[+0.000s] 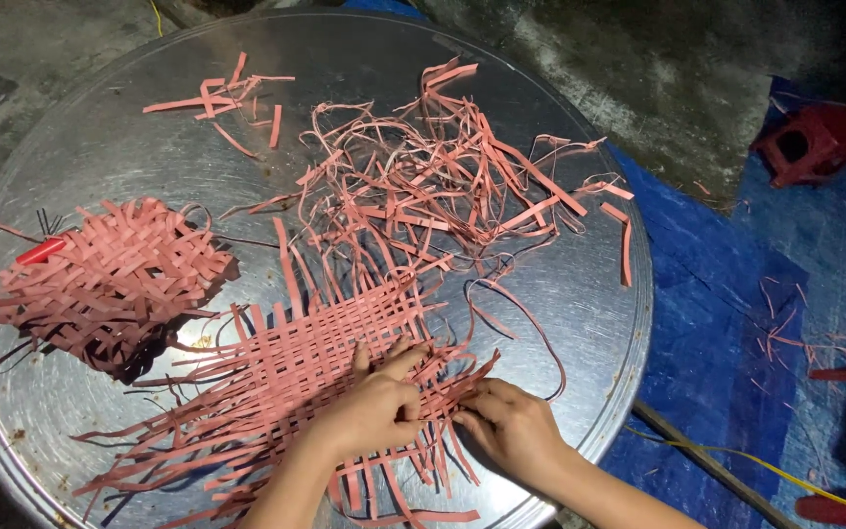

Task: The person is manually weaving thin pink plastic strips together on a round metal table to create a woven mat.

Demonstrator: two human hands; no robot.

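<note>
1. A round, shiny metal tray table (pixel 100 127) bears everything.
2. A flat mat of woven pink strips (pixel 315 358) lies at the table's near edge, its loose ends fanning outward.
3. A tangled heap of loose pink strips (pixel 443 186) sits just beyond the mat.
4. A finished bundle of woven pink strips (pixel 110 279), with a small red tool (pixel 41 251) on it, lies left of the mat.
5. The left hand (pixel 374 411) presses the mat, fingers pinching strips.
6. The right hand (pixel 511 426) touches the mat's right edge, fingers curled narrowly on a strip end.
</note>
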